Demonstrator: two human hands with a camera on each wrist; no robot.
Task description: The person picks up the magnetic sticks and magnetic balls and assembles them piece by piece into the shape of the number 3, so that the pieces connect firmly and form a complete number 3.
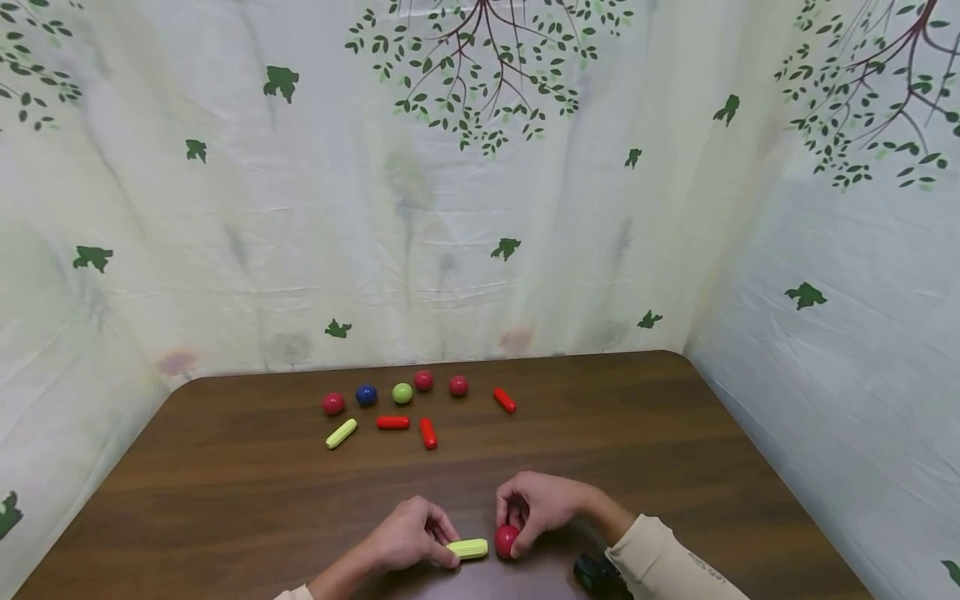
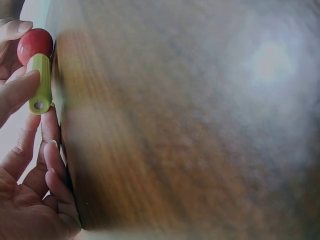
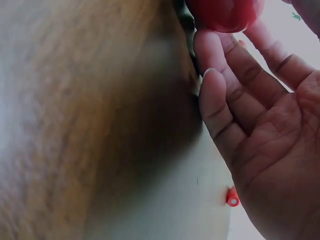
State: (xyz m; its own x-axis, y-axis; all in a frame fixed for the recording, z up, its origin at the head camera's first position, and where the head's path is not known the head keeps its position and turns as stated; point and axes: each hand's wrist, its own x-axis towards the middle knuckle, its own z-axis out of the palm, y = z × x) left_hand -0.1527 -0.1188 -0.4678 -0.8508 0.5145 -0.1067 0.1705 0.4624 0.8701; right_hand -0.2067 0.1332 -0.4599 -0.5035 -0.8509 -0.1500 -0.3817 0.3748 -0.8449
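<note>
Near the front edge of the wooden table, my left hand pinches a ribbed yellow-green rod by its left end. A round grey spot shows on the rod's near end in the left wrist view. My right hand grips a glossy red ball between thumb and fingers, just right of the rod's other end. From the head a narrow gap separates rod and ball; in the left wrist view they overlap, so contact is unclear. The right wrist view shows only the lower part of the ball, above the curled fingers.
Toward the table's back lie red balls, a blue ball, a green ball, several red rods and another yellow-green rod. A black object sits by the right sleeve. Leaf-printed cloth surrounds the table.
</note>
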